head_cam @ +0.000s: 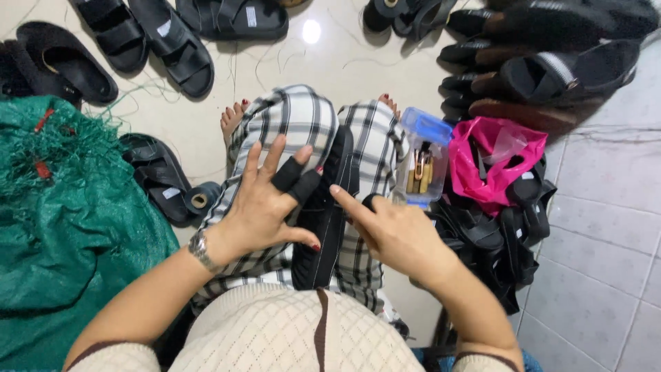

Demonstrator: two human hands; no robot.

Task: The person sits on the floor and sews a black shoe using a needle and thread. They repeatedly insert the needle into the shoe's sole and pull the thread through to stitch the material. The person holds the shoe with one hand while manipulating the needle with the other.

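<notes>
One black flat-soled sandal point(323, 220) lies lengthwise on our lap, between the knees of our black-and-white checked trousers point(296, 117), and both our hands meet over it. Our left hand point(265, 207) rests on its left edge with the fingers spread wide and released; two of them wear black fabric finger sleeves point(295, 180), and a silver metal wristwatch point(200, 249) sits on that wrist. Our right hand point(396, 231) lies at the sandal's right side, forefinger stretched out onto the sole, the other fingers loosely curled; we cannot tell whether they pinch anything. Just right of our knee stands a clear plastic box with a blue lid point(421, 162), brass-coloured pieces inside, and beside it a crumpled pink plastic bag point(492, 165) on a heap of black sandal straps point(492, 241). Far right, more dark sandals are stacked point(544, 69). To the left lies a green mesh sack point(69, 227), with a small roll of black tape point(200, 199) near it and several black sandals point(165, 41) on the pale tiled floor point(599, 275) beyond.
</notes>
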